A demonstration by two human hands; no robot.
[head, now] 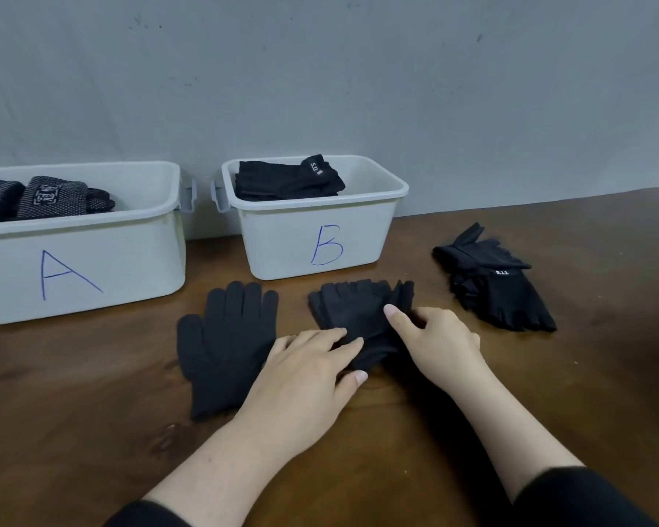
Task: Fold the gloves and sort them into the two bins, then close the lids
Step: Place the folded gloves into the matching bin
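Note:
A black fingerless glove (354, 310) lies on the table in front of bin B (320, 241). My left hand (312, 370) grips its wrist end between fingers and thumb. My right hand (434, 340) holds the glove's right side, index finger laid over it. A black full-finger knit glove (225, 344) lies flat to the left, partly under my left hand. A pile of black fingerless gloves (495, 287) sits to the right. Bin A (77, 256) holds patterned knit gloves (54, 197); bin B holds folded black gloves (286, 178).
Both white bins stand open against the grey wall (320, 78), with grey latches on their facing sides. No lids are in view. The brown wooden table (586, 393) stretches bare to the right and toward me.

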